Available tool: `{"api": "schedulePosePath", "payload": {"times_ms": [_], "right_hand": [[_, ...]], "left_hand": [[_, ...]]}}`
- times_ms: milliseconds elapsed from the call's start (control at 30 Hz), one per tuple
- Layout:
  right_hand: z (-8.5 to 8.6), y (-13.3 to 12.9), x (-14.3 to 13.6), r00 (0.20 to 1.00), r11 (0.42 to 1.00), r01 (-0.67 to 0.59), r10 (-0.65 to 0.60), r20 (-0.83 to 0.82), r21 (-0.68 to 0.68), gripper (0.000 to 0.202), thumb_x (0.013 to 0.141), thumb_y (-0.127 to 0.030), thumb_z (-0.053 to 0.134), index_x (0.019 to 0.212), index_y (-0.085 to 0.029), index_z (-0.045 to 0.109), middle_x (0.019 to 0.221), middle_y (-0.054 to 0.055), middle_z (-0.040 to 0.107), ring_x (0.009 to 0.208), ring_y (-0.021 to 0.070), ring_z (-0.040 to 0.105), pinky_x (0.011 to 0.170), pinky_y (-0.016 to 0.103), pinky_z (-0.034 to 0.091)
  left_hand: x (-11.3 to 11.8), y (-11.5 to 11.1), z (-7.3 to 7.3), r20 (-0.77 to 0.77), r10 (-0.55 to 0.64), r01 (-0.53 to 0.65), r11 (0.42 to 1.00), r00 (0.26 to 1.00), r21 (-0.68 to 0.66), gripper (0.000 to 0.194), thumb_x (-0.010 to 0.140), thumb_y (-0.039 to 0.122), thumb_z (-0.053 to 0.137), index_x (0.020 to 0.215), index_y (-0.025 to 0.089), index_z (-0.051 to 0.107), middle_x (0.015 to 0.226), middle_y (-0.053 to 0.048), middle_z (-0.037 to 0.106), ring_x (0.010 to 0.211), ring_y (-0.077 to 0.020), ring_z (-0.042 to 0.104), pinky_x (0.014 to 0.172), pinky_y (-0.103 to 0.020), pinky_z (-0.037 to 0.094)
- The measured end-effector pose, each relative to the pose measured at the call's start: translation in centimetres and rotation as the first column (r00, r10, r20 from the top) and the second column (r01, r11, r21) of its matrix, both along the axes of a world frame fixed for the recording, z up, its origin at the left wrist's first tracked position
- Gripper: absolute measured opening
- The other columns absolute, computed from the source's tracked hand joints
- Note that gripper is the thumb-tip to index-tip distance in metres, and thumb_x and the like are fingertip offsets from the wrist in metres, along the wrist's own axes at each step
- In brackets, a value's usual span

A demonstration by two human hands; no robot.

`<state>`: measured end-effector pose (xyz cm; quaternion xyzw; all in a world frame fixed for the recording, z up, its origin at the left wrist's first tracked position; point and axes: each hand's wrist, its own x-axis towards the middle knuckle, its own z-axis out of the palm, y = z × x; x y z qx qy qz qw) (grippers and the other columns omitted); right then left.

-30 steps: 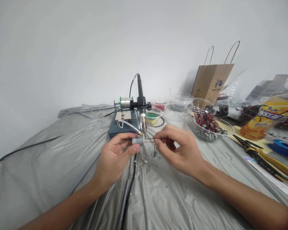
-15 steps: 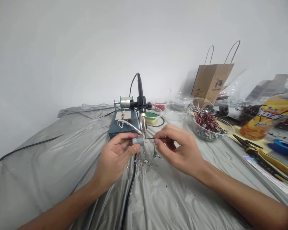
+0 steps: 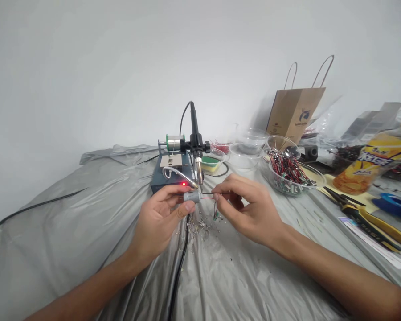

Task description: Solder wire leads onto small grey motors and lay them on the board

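Between the thumb and fingers of my left hand point(image 3: 162, 211) is a small grey cylinder point(image 3: 191, 196), which looks like a little motor. My right hand point(image 3: 245, 203) pinches a thin black wire and a red wire point(image 3: 207, 197) running to the cylinder's right end. Below those fingers dangles a small green part point(image 3: 215, 215) on red wire. Just above the cylinder points the tip of a soldering iron point(image 3: 197, 147), clamped upright in a stand. A thin metal feed tube point(image 3: 178, 171) ends beside that tip. Behind my left hand is the blue soldering station base point(image 3: 157, 178).
A solder spool point(image 3: 174, 142) sits on the station. Metal scraps point(image 3: 202, 227) litter the grey plastic sheet point(image 3: 87, 214). To the right are a bowl of wired parts point(image 3: 290, 174), pliers point(image 3: 367, 218), blue tape point(image 3: 394, 204), a bottle point(image 3: 370, 162) and a paper bag point(image 3: 297, 113).
A red light now glows on the station's front. Both hands keep the same grip, with almost no movement; the view has shifted very slightly.
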<state>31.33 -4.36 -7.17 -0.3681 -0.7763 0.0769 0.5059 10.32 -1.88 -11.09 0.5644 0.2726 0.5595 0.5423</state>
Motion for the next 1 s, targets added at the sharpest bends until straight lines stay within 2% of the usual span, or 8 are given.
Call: {"api": "schedulePosePath", "payload": {"times_ms": [800, 1000], "right_hand": [[-0.01, 0.05, 0.07, 1.0, 1.0, 0.007, -0.008, 0.019, 0.009, 0.009, 0.09, -0.012, 0.063, 0.088, -0.014, 0.072, 0.076, 0.003, 0.061, 0.064, 0.0107, 0.052, 0.054, 0.024, 0.038], [-0.08, 0.1, 0.08, 0.999, 1.0, 0.01, -0.011, 0.03, 0.022, 0.009, 0.089, -0.012, 0.063, 0.087, -0.014, 0.071, 0.074, 0.003, 0.061, 0.065, 0.0113, 0.053, 0.055, 0.024, 0.038]], "left_hand": [[-0.05, -0.07, 0.07, 0.002, -0.017, 0.017, 1.0, 1.0, -0.011, 0.026, 0.087, 0.026, 0.084, 0.108, 0.02, 0.07, 0.108, -0.005, 0.075, 0.097, -0.0146, 0.071, 0.085, -0.02, 0.06], [-0.05, 0.05, 0.12, -0.021, -0.007, 0.007, 1.0, 1.0, -0.003, 0.027, 0.087, 0.027, 0.084, 0.109, 0.02, 0.07, 0.113, -0.006, 0.074, 0.098, -0.0155, 0.072, 0.085, -0.021, 0.059]]}}
